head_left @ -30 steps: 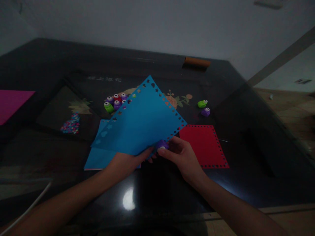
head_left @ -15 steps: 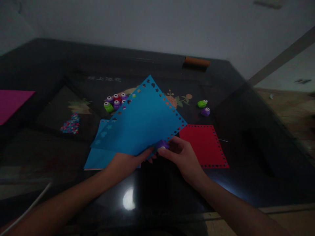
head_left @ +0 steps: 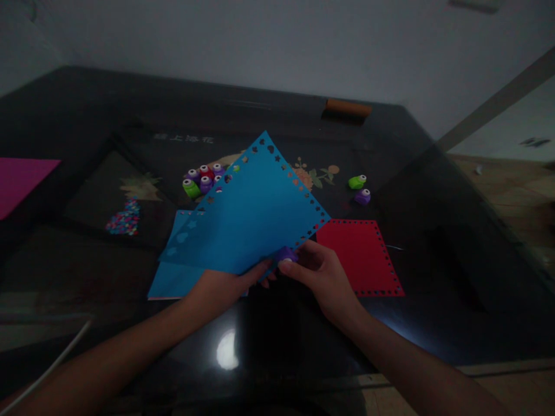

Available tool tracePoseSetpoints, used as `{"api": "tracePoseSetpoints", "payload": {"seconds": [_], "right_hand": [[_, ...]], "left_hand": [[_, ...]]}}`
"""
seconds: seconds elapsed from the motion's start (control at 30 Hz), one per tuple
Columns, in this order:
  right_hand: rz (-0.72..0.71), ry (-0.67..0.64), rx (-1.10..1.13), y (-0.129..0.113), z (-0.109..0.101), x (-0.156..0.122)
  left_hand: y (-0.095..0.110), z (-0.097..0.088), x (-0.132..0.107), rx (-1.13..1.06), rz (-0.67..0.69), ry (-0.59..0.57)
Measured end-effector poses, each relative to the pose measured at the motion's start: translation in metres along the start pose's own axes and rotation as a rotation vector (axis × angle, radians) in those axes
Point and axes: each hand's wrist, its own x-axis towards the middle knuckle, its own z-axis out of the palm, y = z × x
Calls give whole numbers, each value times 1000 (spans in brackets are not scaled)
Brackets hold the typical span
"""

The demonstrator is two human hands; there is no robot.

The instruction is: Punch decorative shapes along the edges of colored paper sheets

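Blue sheet (head_left: pixel 251 214): held up at a tilt over the table (head_left: pixel 277 370), one corner pointing away from the person. Cut-outs, among them hearts and stars, line both far edges and run along the near right edge from the right corner toward the purple punch (head_left: pixel 285 254).

Left hand (head_left: pixel 228 284): gripping the sheet near its lower corner, thumb on top, fingertips showing below.

Right hand (head_left: pixel 327 280): gripping the purple punch between thumb and fingers. Punch sits at the near right edge of the sheet, close to the left fingertips. Whether its button is pressed down: cannot tell.

Under the raised sheet, toward the left: blue stack (head_left: pixel 184 283), partly covered, small holes along its far edge. Right of the right hand: red sheet (head_left: pixel 358 254), flat, holes along its far, right and near edges.

Punch cluster (head_left: pixel 205 180), purple, red and green, stands beyond the blue stack, partly hidden by the raised sheet. Beyond the red sheet, a green punch (head_left: pixel 356 182) and a second purple one (head_left: pixel 362 197) lie side by side.

Left of the stack: confetti (head_left: pixel 125 221), multicoloured, heaped. Far left: pink sheet (head_left: pixel 26 182), cut off by the frame. Far side of table: brown roll (head_left: pixel 348 108), near the wall (head_left: pixel 260 46).
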Motion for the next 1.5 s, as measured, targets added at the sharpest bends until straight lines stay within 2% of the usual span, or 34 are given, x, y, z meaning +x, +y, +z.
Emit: {"api": "tracePoseSetpoints", "payload": {"seconds": [0.57, 0.9, 1.5], "right_hand": [[4, -13, 0, 0, 1, -1], [6, -7, 15, 1, 1, -1], [-5, -27, 59, 4, -1, 0]], "left_hand": [[2, -1, 0, -3, -15, -17], [-1, 1, 1, 12, 9, 14], [3, 0, 0, 6, -48, -14]]}}
